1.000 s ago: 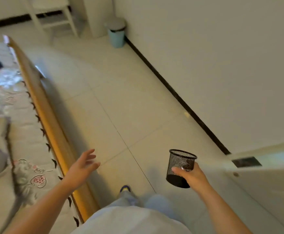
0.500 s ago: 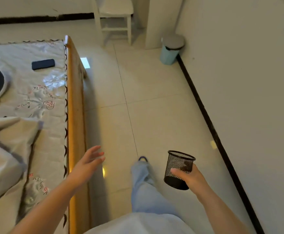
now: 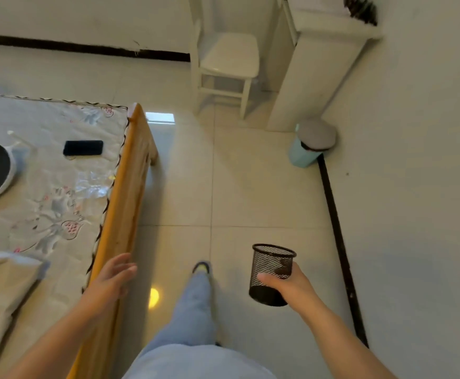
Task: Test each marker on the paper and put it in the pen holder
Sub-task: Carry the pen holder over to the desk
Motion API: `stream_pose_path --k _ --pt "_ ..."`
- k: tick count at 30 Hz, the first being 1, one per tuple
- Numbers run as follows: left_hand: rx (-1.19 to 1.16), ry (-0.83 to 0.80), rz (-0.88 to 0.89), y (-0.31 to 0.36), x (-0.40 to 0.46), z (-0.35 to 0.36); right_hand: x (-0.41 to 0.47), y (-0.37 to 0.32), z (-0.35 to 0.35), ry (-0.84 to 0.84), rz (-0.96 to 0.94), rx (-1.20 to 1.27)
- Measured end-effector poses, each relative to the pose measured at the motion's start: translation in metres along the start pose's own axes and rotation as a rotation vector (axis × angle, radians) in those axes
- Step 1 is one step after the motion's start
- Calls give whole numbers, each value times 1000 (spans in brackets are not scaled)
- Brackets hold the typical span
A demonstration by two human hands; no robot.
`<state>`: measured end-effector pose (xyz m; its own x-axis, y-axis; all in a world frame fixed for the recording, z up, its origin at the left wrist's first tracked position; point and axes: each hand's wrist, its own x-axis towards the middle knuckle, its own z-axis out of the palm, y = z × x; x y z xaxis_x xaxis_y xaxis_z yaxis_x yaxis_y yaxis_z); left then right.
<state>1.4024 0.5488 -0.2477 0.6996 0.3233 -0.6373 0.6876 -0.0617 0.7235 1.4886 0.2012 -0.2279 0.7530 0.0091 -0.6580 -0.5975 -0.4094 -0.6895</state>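
Two hands — right hand (image 3: 291, 285) grips pen holder (image 3: 272, 272).

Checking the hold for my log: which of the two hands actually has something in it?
The right hand, curled round the black mesh pen holder. The left hand is open and holds nothing.

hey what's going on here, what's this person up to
A person is walking across a tiled floor beside a bed with a wooden frame. Their right hand grips an empty black mesh pen holder, while the left hand is open and held out near the bed's edge. No markers or paper are in view, so testing has not begun. Ahead stand a white chair and a small blue bin.
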Motion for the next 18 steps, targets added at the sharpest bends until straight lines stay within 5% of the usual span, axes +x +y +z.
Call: stream_pose_path --k 5,18 --pt "6 -43 -77 73 103 16 92 -66 -22 47 55 29" --pt "267 -232 217 394 339 123 317 -233 -100 129 43 115"
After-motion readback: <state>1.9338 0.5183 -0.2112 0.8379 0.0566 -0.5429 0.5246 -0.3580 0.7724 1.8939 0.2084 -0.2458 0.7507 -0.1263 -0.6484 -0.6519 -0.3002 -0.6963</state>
